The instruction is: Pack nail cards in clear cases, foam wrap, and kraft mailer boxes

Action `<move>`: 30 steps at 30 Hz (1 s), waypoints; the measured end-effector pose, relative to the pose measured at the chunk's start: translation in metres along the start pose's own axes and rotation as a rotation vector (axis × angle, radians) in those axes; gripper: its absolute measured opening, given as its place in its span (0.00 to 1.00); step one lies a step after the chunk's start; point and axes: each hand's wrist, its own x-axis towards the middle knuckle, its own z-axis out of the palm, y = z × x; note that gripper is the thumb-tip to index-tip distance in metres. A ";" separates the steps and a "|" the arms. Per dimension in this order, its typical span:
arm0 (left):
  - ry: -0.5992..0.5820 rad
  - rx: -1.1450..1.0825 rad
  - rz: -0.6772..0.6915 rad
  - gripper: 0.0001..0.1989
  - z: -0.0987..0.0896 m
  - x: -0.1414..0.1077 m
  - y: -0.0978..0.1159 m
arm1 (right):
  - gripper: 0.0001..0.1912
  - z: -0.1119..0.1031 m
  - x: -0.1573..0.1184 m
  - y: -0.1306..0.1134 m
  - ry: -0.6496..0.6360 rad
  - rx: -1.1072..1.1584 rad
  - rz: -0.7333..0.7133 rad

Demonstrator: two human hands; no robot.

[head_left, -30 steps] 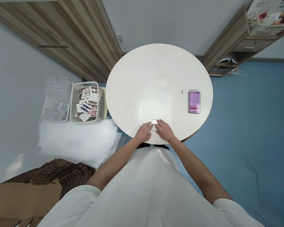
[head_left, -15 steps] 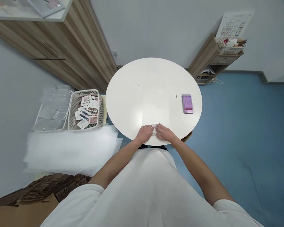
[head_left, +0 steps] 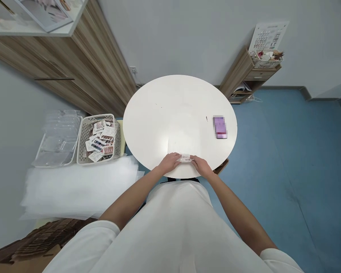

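Observation:
A small clear plastic packet (head_left: 185,157) lies near the front edge of the white oval table (head_left: 176,98). My left hand (head_left: 169,162) is closed on the packet's left end, and my right hand (head_left: 201,165) is closed on its right end. The middle of the packet shows between them. Under and behind it, a faint sheet with a straight left edge seems to lie on the tabletop.
A purple blurred item (head_left: 220,127) lies on the table's right side. To the left stand a basket of nail packets (head_left: 99,141), a tray of clear packaging (head_left: 58,142) and a stack of translucent bags (head_left: 79,185). A wooden shelf (head_left: 234,76) stands at the back right.
My hands have moved apart, and more of the packet shows between them. The whole view has shifted slightly with the camera.

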 end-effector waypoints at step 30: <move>-0.131 -0.380 -0.801 0.08 -0.020 0.069 -0.031 | 0.12 -0.013 0.087 0.024 0.014 0.206 0.364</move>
